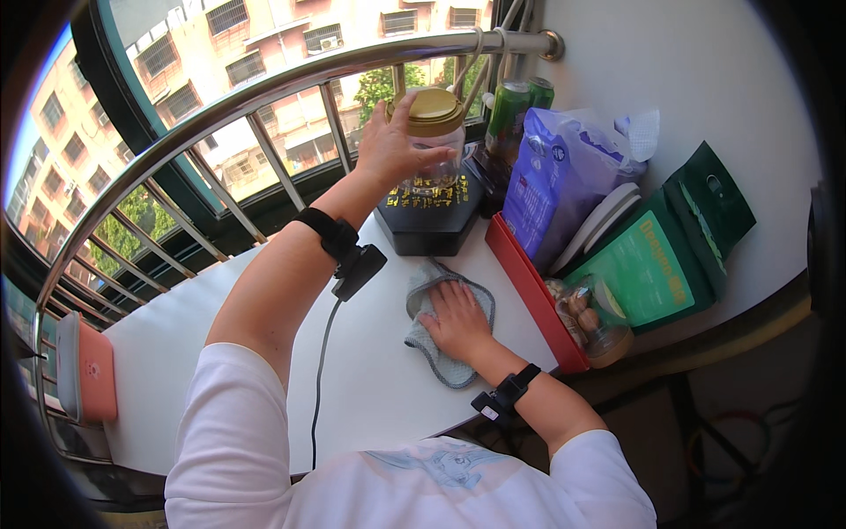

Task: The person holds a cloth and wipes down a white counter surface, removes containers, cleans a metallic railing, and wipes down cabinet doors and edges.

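Note:
My left hand (389,146) grips a clear jar (434,145) with a gold lid, held upright on or just above a black hexagonal box (432,216) at the back of the white table (264,353). My right hand (456,322) lies flat, palm down, on a grey cloth (423,304) spread on the table in front of the box. Both wrists carry black bands; a cable runs down from the left one.
A red box (529,291), a blue bag (564,181), white plates, a green bag (665,264) and a tipped jar (592,322) crowd the right. Green cans (511,110) stand by the wall. A pink case (88,370) lies at the left edge. A curved railing (264,97) backs the table.

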`<state>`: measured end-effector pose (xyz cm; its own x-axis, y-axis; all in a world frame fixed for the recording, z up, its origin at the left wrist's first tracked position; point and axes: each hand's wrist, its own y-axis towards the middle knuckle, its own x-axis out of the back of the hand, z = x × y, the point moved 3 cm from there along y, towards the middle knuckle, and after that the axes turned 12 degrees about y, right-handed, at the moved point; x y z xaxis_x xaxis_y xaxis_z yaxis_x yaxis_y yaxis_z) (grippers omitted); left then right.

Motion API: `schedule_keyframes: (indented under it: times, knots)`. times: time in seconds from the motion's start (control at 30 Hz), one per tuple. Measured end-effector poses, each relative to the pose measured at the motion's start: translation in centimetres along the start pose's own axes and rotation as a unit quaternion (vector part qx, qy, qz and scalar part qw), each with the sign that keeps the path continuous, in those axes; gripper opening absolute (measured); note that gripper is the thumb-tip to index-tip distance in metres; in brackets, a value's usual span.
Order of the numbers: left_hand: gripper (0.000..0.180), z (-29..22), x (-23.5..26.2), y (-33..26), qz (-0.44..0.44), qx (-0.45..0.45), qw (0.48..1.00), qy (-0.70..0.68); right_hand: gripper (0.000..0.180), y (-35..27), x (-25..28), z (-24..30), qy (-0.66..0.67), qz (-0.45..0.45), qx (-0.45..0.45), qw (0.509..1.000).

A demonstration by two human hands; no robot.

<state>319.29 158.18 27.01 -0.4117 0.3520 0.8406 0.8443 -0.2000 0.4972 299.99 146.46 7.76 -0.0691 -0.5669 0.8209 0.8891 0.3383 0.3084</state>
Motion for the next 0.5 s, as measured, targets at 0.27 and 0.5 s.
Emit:
schedule_keyframes:
  times: [0.27,0.5]
  knots:
    - [0.108,-1.5,-0.1,4.9,0.036,-0.005,0.993,0.114,0.052,0.8,0.3,0.3,-0.017,-0.026,-0.003,1.000]
    - [0.094,-1.3,-0.8,5.1,0.091,0.000,0.991,0.100,0.052,0.8,0.1,0.4,-0.012,-0.020,-0.022,1.000]
